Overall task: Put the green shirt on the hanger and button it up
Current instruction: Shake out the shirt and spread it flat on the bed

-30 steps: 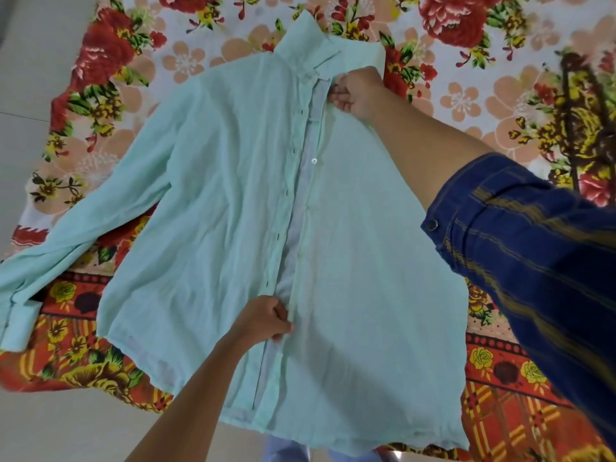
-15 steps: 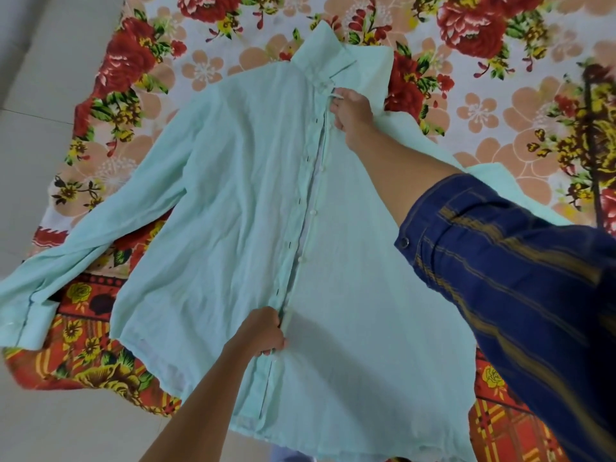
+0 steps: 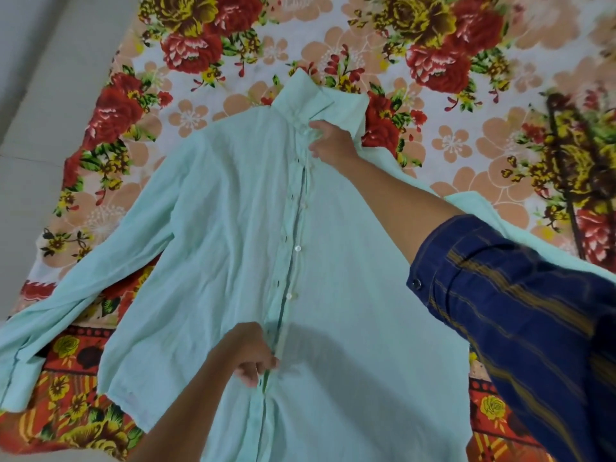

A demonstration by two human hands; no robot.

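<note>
Shirt (image 3: pixel 213 248) lies face up and spread flat on a floral sheet (image 3: pixel 433 135), collar away from the camera, hem toward it. Front panels meet along the placket; the left-side panel's edge with the dark buttonholes sits just beside the row of white buttons (image 3: pixel 297 249). The buttons I can make out show bare, not through their holes. One sleeve runs out toward the lower left edge of the view, cuff over the sheet's red border. The other sleeve is mostly hidden behind the right arm; a strip of it shows beyond the forearm.

Left hand (image 3: pixel 248 353) is at the lower placket, fingers (image 3: pixel 248 375) curled, pinching the edge of the buttonhole panel. Cloth puckers a little at the grip.

Right hand (image 3: pixel 330 141) is at the top of the placket, just below the collar (image 3: pixel 306 95). Fingers bent and on the cloth at the neck opening, thumb side toward the placket; it looks like a pinch on the fabric edge, but the exact hold is blurred. The right arm wears a rolled dark blue cuff (image 3: pixel 500 295) with yellow stripes.

The sheet lies on a pale tiled floor (image 3: pixel 40 135), visible along the left.
</note>
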